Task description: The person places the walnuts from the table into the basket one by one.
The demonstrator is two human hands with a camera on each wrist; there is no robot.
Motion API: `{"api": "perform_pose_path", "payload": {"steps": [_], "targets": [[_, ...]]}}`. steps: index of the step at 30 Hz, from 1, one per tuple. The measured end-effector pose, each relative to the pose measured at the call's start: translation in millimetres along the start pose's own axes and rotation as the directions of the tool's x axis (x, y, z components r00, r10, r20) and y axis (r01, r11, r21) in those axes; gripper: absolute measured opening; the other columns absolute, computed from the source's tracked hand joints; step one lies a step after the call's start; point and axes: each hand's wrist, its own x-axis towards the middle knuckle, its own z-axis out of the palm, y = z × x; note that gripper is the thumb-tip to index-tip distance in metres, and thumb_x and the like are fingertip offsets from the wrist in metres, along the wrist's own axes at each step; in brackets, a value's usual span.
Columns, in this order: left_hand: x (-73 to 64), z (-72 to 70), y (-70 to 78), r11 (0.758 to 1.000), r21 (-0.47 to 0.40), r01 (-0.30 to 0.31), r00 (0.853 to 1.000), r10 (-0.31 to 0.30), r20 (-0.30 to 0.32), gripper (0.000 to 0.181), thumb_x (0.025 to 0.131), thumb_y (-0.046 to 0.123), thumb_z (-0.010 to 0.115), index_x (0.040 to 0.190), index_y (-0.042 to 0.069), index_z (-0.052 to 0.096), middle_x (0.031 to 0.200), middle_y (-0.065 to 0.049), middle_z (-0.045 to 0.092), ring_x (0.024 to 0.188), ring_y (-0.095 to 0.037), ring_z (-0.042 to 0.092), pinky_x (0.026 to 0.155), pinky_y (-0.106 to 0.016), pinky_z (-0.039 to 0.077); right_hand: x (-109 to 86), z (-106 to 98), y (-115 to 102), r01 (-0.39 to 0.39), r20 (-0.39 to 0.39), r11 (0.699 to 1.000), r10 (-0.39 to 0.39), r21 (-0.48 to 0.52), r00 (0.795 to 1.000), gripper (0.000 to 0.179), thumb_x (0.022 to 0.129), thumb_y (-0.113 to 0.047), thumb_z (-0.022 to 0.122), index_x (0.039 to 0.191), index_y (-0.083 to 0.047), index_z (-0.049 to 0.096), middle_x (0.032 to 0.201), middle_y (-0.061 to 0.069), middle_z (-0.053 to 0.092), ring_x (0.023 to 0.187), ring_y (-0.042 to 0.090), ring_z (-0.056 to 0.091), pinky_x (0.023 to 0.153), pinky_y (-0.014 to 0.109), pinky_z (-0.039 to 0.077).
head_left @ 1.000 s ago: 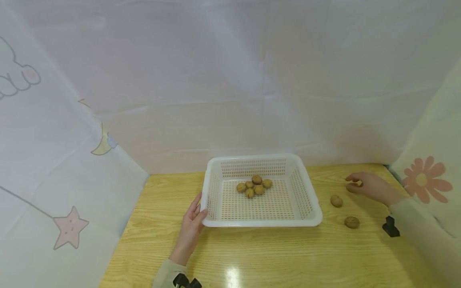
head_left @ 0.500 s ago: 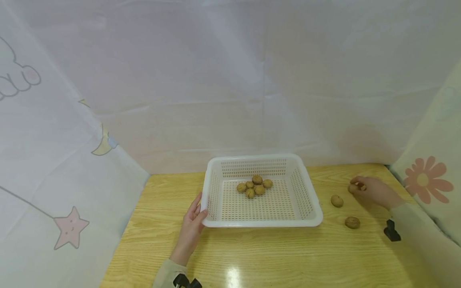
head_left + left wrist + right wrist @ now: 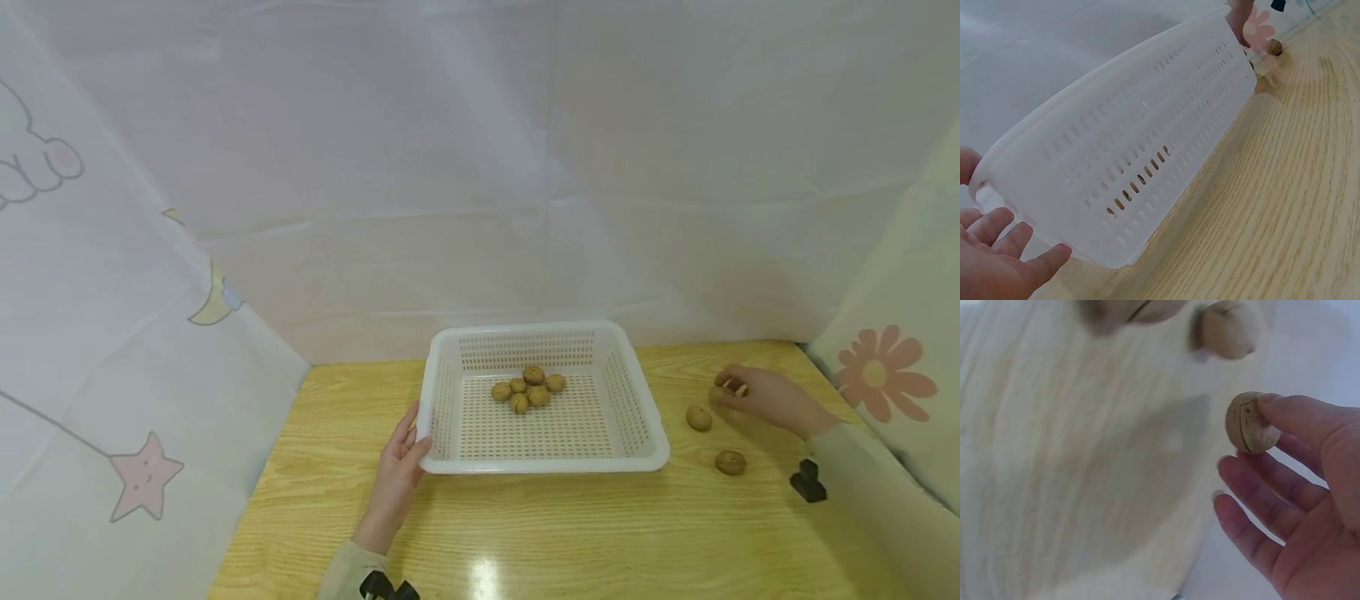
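My left hand (image 3: pixel 401 467) grips the left rim of a white perforated plastic basket (image 3: pixel 540 465), thumb over the rim and fingers against its outer wall. Several walnuts (image 3: pixel 538 396) lie together on the basket's floor. To the basket's right, my right hand (image 3: pixel 776 400) pinches a walnut (image 3: pixel 1249 424) between thumb and fingertips; in the right wrist view the other fingers are spread loosely below it. Two more walnuts lie on the table close to that hand: one (image 3: pixel 698 418) just in front of it, another (image 3: pixel 730 462) nearer to me.
The wooden table (image 3: pixel 570 533) runs back to a pale cloth wall (image 3: pixel 487 167). Cloth with printed figures hangs along both sides, a pink star (image 3: pixel 147 475) on the left and a pink flower (image 3: pixel 887 373) on the right.
My right hand has closed its fingertips on the far walnut and brought it a little left, toward the basket. My left hand and the basket have stayed in place.
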Motion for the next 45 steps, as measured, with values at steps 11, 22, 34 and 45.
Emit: {"api": "perform_pose_path", "payload": {"steps": [11,22,34,45], "targets": [[-0.9,-0.1,0.5,1.0,0.003,0.003,1.0,-0.003,0.002,0.069,0.107,0.009,0.053,0.167,0.013,0.021,0.167,-0.018,0.033,0.149,-0.036,0.039,0.108,-0.035,0.049,2.7,-16.7,-50.8,0.047,-0.015,0.998,-0.046,0.047,0.999,0.033,0.101,-0.031,0.07,0.119,-0.003,0.068,0.105,0.007,0.071,0.088,0.019,0.065,0.071,0.039,0.054],[0.7,0.3,1.8,1.0,-0.006,-0.004,1.0,0.004,-0.01,0.069,0.106,0.006,0.052,0.167,0.012,0.021,0.166,-0.02,0.035,0.147,-0.035,0.042,0.105,-0.033,0.052,20.8,-50.3,-116.5,0.142,-0.071,0.989,-0.139,0.04,0.988,0.031,0.1,-0.03,0.072,0.122,-0.009,0.069,0.112,0.003,0.071,0.094,0.018,0.064,0.075,0.037,0.055],[-0.2,0.5,1.5,1.0,-0.013,0.008,1.0,-0.008,-0.01,0.069,0.106,0.007,0.054,0.167,0.013,0.022,0.165,-0.02,0.035,0.147,-0.037,0.041,0.108,-0.039,0.051,64.7,-42.4,-182.0,0.271,0.004,0.962,-0.271,0.026,0.963,0.03,0.099,-0.026,0.073,0.122,-0.006,0.071,0.105,0.001,0.072,0.088,0.015,0.065,0.076,0.038,0.055],[0.0,-0.4,0.7,1.0,-0.012,-0.001,1.0,0.001,0.006,0.071,0.106,0.007,0.054,0.167,0.011,0.02,0.166,-0.02,0.034,0.147,-0.037,0.041,0.11,-0.043,0.048,105.6,-9.1,-221.6,0.354,0.069,0.932,-0.36,0.082,0.93,0.021,0.099,-0.02,0.073,0.117,-0.009,0.074,0.107,0.0,0.072,0.09,0.015,0.063,0.082,0.038,0.055]]}}
